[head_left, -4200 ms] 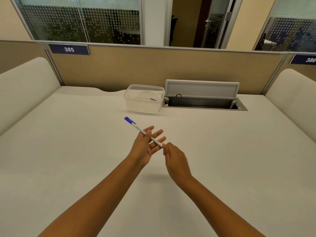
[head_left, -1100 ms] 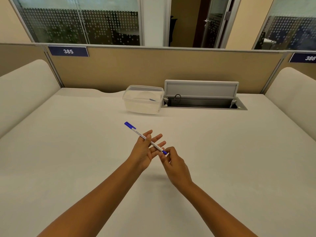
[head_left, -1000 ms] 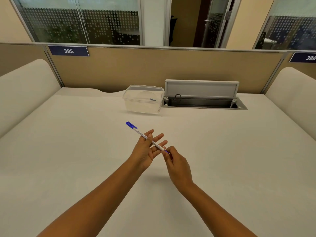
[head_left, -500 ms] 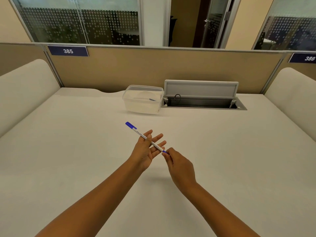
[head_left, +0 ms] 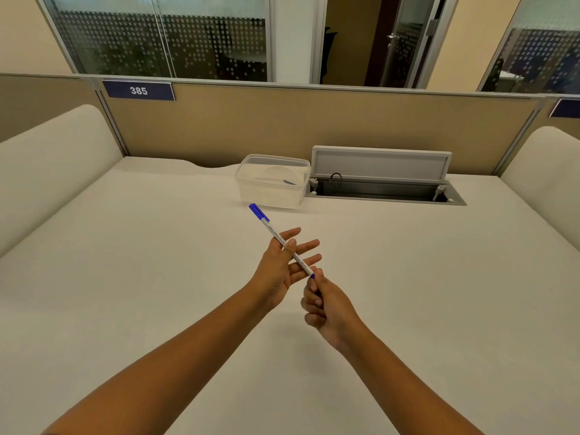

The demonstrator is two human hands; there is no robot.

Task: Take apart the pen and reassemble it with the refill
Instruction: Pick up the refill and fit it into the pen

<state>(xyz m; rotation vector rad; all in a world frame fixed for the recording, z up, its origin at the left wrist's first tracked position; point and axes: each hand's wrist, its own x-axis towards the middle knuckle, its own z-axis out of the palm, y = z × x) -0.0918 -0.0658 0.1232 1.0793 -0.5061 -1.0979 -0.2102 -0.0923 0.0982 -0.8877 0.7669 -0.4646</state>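
Note:
A white pen (head_left: 276, 235) with a blue cap at its far end slants up to the left above the desk. My left hand (head_left: 279, 268) holds its barrel between thumb and fingers, the other fingers spread. My right hand (head_left: 326, 304) pinches the pen's near end, where a small blue piece shows at the fingertips. Whether the refill is inside the barrel is hidden.
A clear plastic box (head_left: 273, 180) with a small blue-tipped item inside stands at the back of the white desk (head_left: 125, 277). Beside it on the right is an open cable tray (head_left: 383, 186) with its lid raised. Tan partitions close off the back and sides.
My right hand has stayed at the pen's near end, with its fingers curling more tightly round the blue end piece. The pen and left hand keep almost the same pose.

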